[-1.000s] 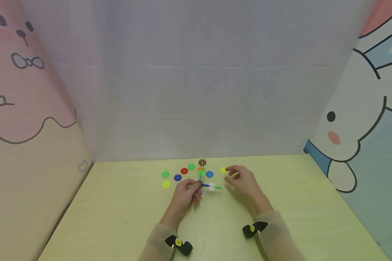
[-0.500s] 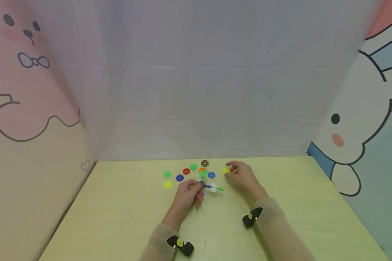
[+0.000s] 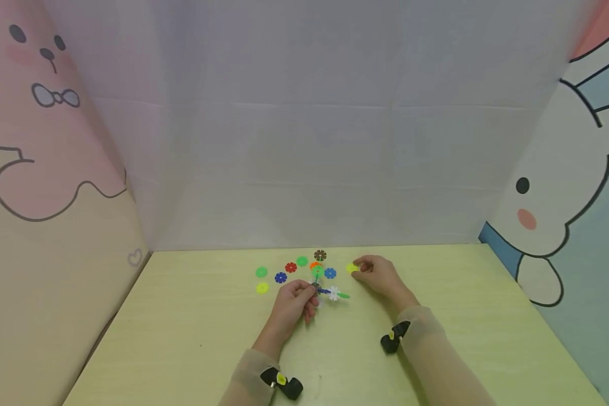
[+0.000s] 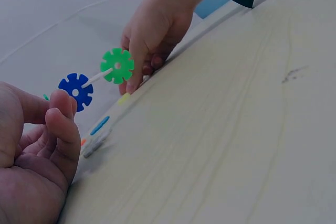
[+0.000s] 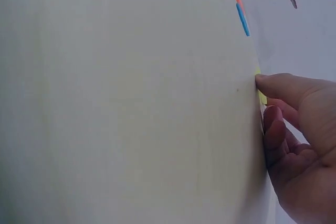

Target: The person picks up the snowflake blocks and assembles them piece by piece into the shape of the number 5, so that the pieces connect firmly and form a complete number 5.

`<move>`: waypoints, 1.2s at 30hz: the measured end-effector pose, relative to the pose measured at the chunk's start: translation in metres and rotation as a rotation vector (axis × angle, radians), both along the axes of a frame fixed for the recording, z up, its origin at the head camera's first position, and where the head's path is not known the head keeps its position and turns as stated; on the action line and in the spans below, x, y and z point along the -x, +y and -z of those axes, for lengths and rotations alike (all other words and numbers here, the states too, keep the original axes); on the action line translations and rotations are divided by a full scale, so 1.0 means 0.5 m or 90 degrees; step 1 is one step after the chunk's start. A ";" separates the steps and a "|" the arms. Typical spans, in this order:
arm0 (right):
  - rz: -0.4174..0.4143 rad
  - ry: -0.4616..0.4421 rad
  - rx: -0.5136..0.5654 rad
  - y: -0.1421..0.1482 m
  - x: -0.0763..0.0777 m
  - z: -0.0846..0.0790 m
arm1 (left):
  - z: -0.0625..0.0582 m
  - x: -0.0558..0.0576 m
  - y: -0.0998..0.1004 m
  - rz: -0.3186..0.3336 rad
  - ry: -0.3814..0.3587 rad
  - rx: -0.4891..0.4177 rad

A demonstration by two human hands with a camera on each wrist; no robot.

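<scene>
My left hand (image 3: pixel 288 304) pinches a cluster of joined interlocking discs (image 3: pixel 334 293) between thumb and fingers, held above the table. In the left wrist view, a blue notched disc (image 4: pixel 76 92) and a green disc (image 4: pixel 117 65) stick out of it, linked by a white disc seen edge-on (image 4: pixel 98 77). Part of the cluster is hidden behind my left fingers. To the right, the thumb and index finger of my right hand (image 3: pixel 383 279) pinch the edge of a yellow disc (image 3: pixel 352 268) at the tabletop. The right wrist view shows this yellow disc (image 5: pixel 263 97) edge-on at the fingertips.
Several loose discs lie on the table (image 3: pixel 203 338) beyond my left hand, among them a red disc (image 3: pixel 291 267), a dark blue disc (image 3: pixel 281 277), a brown disc (image 3: pixel 320 255) and a light blue disc (image 3: pixel 330 273). A white cloth wall (image 3: pixel 304 169) rises behind the table.
My right hand has moved to the yellow disc and its thumb and finger have closed on it. The left hand keeps its hold on the cluster. The head view has shifted slightly.
</scene>
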State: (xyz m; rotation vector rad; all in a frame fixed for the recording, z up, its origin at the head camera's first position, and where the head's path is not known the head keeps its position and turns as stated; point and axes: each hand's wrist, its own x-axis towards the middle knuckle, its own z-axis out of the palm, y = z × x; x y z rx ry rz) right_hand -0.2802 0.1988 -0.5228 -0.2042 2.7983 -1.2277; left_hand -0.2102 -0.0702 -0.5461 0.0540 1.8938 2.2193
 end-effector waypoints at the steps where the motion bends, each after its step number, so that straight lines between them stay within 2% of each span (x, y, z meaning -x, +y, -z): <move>1: -0.002 -0.003 -0.001 -0.001 -0.002 -0.001 | 0.000 0.000 0.000 0.000 0.000 0.002; 10: -0.010 -0.008 0.015 -0.009 -0.030 -0.013 | 0.000 -0.002 0.000 -0.002 -0.001 0.003; 22: 0.028 -0.035 0.141 -0.005 -0.076 -0.017 | 0.000 -0.001 0.001 -0.001 0.011 0.000; 26: 0.049 -0.059 0.197 -0.009 -0.092 -0.015 | 0.000 -0.003 0.002 -0.003 0.014 -0.003; 31: 0.068 -0.128 0.319 -0.020 -0.115 -0.001 | 0.003 -0.002 0.003 -0.008 0.006 -0.003; 33: 0.079 -0.138 0.363 -0.024 -0.123 0.002 | 0.001 -0.003 0.003 -0.010 0.010 -0.005; 36: 0.091 -0.135 0.391 -0.027 -0.131 0.004 | 0.001 -0.001 0.003 -0.012 0.015 -0.005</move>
